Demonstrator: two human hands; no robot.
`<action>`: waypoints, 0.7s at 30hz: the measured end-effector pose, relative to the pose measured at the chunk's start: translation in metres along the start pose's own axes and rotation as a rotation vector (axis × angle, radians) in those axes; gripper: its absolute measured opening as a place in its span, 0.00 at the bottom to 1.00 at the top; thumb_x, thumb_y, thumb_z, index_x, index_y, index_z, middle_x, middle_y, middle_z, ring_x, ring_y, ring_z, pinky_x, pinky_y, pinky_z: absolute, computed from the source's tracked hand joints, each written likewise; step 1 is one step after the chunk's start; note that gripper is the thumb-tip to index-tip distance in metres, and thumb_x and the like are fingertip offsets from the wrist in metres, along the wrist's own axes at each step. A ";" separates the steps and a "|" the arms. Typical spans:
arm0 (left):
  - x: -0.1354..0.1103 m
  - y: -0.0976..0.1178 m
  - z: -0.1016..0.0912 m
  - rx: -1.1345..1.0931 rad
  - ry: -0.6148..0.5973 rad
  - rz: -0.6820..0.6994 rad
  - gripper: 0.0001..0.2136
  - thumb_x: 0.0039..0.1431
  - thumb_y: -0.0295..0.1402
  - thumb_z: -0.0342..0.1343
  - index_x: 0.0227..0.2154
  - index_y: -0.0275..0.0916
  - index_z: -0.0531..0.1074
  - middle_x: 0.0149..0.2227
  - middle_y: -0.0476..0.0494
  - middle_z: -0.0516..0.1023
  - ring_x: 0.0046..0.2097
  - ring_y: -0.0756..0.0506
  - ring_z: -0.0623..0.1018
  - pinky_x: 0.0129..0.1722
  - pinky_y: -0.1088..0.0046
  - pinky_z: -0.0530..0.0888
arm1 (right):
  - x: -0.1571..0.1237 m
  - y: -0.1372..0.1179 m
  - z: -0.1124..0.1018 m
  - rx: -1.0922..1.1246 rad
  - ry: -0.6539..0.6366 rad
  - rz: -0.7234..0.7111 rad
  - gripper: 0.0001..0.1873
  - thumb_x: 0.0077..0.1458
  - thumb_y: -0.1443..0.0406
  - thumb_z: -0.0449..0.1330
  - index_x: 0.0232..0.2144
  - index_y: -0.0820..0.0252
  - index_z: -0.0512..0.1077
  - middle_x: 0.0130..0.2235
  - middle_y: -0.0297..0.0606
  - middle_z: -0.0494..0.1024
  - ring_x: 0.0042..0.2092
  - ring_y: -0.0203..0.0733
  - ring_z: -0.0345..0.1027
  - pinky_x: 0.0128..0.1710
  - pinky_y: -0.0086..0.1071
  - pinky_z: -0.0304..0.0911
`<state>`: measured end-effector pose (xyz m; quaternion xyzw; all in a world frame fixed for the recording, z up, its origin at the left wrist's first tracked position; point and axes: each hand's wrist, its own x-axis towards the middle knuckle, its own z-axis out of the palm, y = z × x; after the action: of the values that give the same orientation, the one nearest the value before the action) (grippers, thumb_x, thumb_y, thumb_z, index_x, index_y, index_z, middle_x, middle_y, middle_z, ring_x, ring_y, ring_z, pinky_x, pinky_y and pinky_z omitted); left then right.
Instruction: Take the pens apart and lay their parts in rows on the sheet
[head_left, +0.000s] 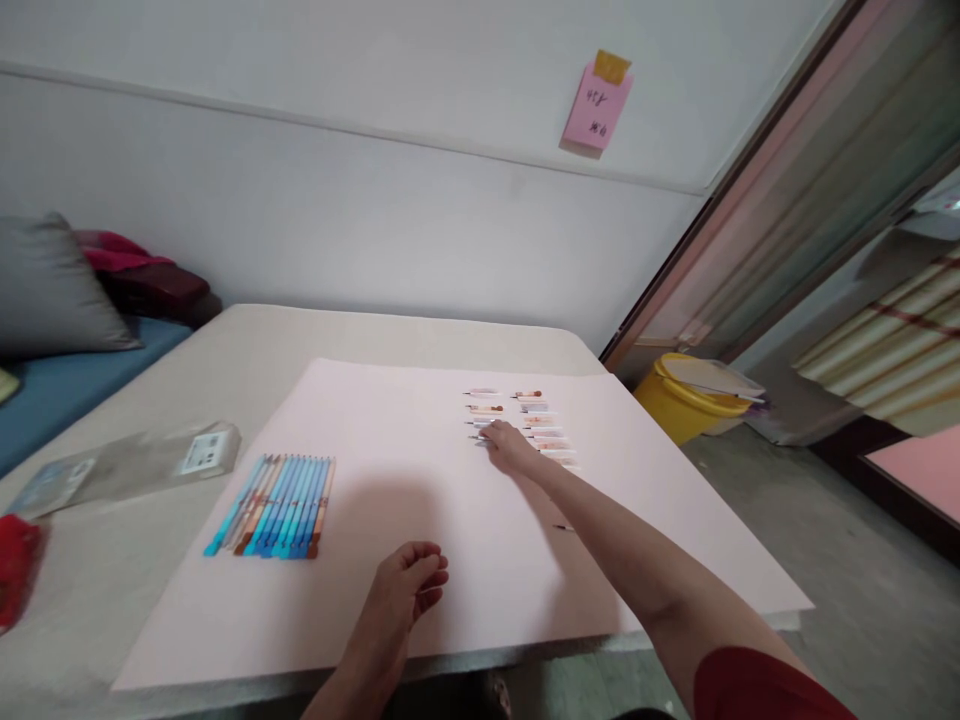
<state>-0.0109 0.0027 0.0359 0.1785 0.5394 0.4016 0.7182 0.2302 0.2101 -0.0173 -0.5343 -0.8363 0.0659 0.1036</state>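
My right hand reaches across the pale pink sheet, its fingers bent together on a slim pen at the near end of a short column. Another pen with a brown end lies just beyond. A second column of pens is to the right, partly hidden by my hand and forearm. My left hand hovers over the near part of the sheet, fingers loosely curled and slightly apart, holding nothing visible. Left of it, a row of blue, grey and brown pens lies side by side.
The sheet covers a beige table against a white wall. On the left are a clear plastic bag and a red object. A yellow bin stands beyond the right edge. A single dark-tipped pen lies by my right forearm.
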 end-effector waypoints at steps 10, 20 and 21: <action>-0.009 0.003 0.005 0.021 -0.023 0.018 0.12 0.42 0.35 0.61 0.32 0.35 0.71 0.35 0.40 0.76 0.33 0.49 0.75 0.33 0.74 0.68 | -0.024 -0.019 -0.007 -0.088 0.102 0.126 0.18 0.51 0.74 0.50 0.43 0.59 0.70 0.46 0.43 0.69 0.46 0.43 0.59 0.44 0.33 0.51; -0.029 0.013 0.012 -0.019 -0.049 0.012 0.12 0.40 0.35 0.62 0.29 0.36 0.70 0.32 0.42 0.76 0.32 0.50 0.74 0.32 0.75 0.67 | -0.055 -0.055 -0.014 -0.227 0.173 0.238 0.14 0.58 0.68 0.46 0.38 0.62 0.71 0.43 0.47 0.70 0.44 0.46 0.60 0.41 0.35 0.50; -0.030 0.014 0.011 -0.020 -0.047 0.010 0.12 0.40 0.35 0.61 0.29 0.36 0.70 0.32 0.42 0.76 0.32 0.50 0.74 0.32 0.75 0.67 | -0.057 -0.058 -0.013 -0.237 0.166 0.231 0.14 0.59 0.68 0.46 0.36 0.62 0.71 0.41 0.47 0.71 0.42 0.45 0.61 0.40 0.34 0.50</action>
<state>-0.0088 -0.0099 0.0689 0.1835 0.5173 0.4065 0.7304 0.2052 0.1339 0.0023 -0.6388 -0.7600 -0.0660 0.1001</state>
